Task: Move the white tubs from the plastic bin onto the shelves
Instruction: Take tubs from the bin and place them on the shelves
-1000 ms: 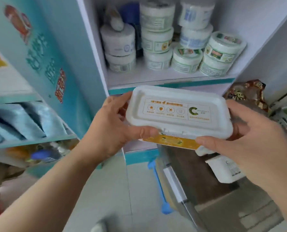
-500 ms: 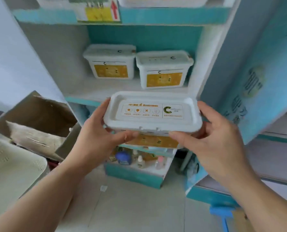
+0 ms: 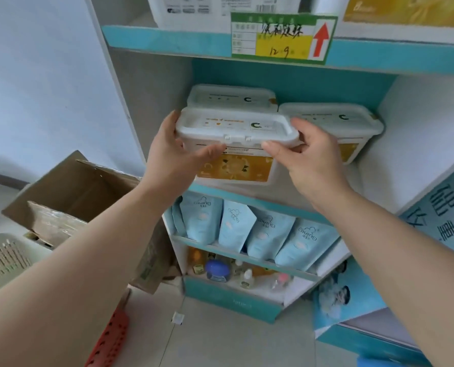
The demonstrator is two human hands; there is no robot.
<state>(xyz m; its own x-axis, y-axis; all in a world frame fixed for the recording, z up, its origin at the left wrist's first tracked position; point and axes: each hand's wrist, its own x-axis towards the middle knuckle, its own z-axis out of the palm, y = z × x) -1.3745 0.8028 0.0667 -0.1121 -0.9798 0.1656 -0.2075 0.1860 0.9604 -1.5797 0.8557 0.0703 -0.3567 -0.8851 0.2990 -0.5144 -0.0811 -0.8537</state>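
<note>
You grip the white tub between your left hand and right hand — thumbs under its lid rim — at the shelf's front edge, before two shelved tubs.

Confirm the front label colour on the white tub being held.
Orange-yellow with a paler flower-like print, on the white rectangular plastic tub. Head view shows it best.

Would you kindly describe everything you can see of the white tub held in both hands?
The held tub is white plastic, rectangular with rounded corners; its shut lid has front clips, small orange icons and a green C. A yellow label covers its front. It is level at the shelf front, before another tub. The left hand grips its left end, the right hand its right.
</note>
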